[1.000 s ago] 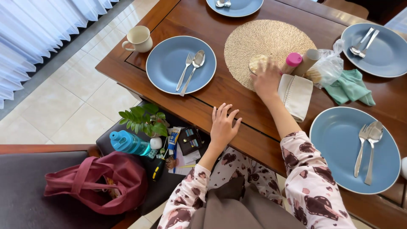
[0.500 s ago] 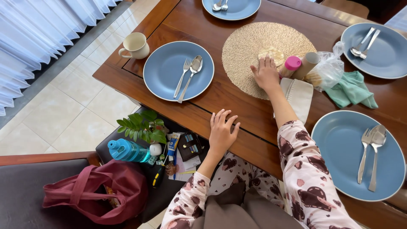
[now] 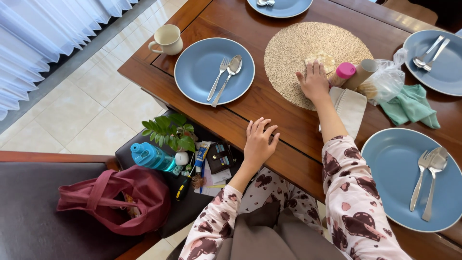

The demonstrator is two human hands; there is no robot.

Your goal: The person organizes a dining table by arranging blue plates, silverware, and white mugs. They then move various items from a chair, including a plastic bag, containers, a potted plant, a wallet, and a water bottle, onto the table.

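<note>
A: Head view, so what's going on with your hands here?

B: Your right hand (image 3: 315, 83) is stretched out over the round woven placemat (image 3: 308, 48), palm down, fingers (image 3: 310, 72) close together and lying flat on a small pale yellow cloth (image 3: 321, 58) that sits near the mat's right side. Not pinching it as far as I can tell, just pressing on top.

A: And the left?

B: Your left hand (image 3: 258, 142) rests on the near edge of the wooden desk (image 3: 269, 113), fingers slightly spread and curled over the rim, holding nothing.

A: What's around the mat?

B: Just beside your right hand there's a small bottle with a pink cap (image 3: 343, 72), a tan cardboard tube (image 3: 362, 72), a crumpled clear plastic bag (image 3: 387, 79) and a teal cloth (image 3: 411, 106). A folded white napkin (image 3: 350, 108) lies under your forearm. Left of the mat is a blue plate (image 3: 199, 72) with a fork and spoon on it, and a cream mug (image 3: 167, 39) near the corner. Another blue plate (image 3: 390, 166) with cutlery sits at your right.

A: Below the desk?

B: A dark stool (image 3: 126, 153) with a little green plant (image 3: 168, 131), a turquoise water bottle (image 3: 151, 157) and small clutter, plus a maroon bag (image 3: 113, 200) on the seat beside it.
</note>
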